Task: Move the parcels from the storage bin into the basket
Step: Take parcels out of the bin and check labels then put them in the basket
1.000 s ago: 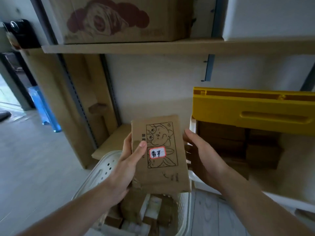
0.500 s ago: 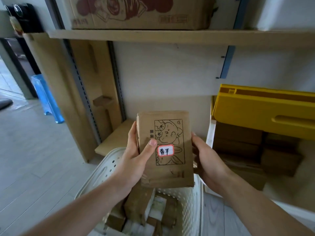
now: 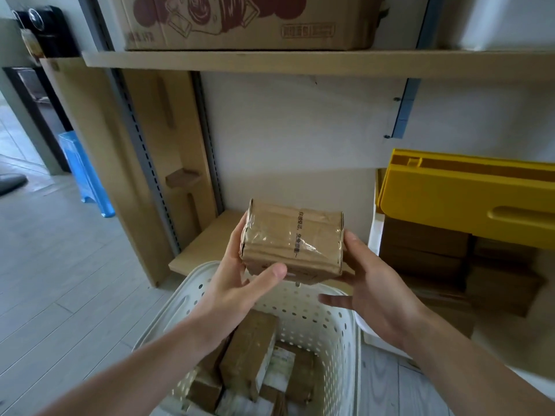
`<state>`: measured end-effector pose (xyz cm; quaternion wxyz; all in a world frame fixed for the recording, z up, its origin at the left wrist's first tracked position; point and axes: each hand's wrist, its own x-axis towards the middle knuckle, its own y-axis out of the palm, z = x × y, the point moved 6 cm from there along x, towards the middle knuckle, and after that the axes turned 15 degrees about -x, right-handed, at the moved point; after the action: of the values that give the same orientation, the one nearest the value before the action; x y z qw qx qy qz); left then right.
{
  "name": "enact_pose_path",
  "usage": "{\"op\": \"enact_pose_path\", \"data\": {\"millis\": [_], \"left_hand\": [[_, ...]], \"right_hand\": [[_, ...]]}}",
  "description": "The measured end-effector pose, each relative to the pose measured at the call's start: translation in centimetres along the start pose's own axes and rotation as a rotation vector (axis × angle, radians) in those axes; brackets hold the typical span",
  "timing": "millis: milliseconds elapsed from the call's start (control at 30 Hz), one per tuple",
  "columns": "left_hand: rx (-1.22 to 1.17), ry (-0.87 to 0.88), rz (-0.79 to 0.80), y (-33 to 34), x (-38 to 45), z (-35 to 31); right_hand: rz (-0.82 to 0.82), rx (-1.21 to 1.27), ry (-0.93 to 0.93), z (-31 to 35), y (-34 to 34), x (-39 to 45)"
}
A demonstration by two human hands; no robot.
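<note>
You had the brown parcel (image 3: 292, 240) up between both hands, right over the far rim of the white perforated basket (image 3: 336, 322), taped face turned toward you. Your left hand (image 3: 237, 286) cupped its left end, fingers behind and thumb pressed against the lower front edge. Your right hand (image 3: 375, 291) braced the right end, fingers spread beneath and thumb up the side. Below, more parcels (image 3: 250, 352) lay jumbled in the basket, one tilted on its edge. To your right the storage bin (image 3: 374, 235), under its raised yellow lid (image 3: 462, 199), held stacked brown boxes (image 3: 426, 244). Above, a wooden shelf (image 3: 270, 63) carried a printed cardboard carton (image 3: 246, 22), and a blue stool (image 3: 87, 175) stood on the floor, far left.
</note>
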<state>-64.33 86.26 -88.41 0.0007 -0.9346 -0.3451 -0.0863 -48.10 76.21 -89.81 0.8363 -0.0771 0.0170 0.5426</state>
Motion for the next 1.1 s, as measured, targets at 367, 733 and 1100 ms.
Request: {"op": "enact_pose_path", "data": {"millis": [367, 733, 1100], "left_hand": [[-0.279, -0.076, -0.036, -0.6, 0.1, 1.0], [-0.410, -0.141, -0.193, -1.2, 0.3, 2.0], [-0.486, -0.210, -0.230, -1.3, 0.4, 2.1]], "right_hand": [[-0.124, 0.038, -0.026, 0.6, -0.3, -0.4], [-0.196, 0.031, -0.056, 1.0, -0.7, -0.2], [-0.171, 0.101, -0.167, 0.9, -0.5, 0.0]]}}
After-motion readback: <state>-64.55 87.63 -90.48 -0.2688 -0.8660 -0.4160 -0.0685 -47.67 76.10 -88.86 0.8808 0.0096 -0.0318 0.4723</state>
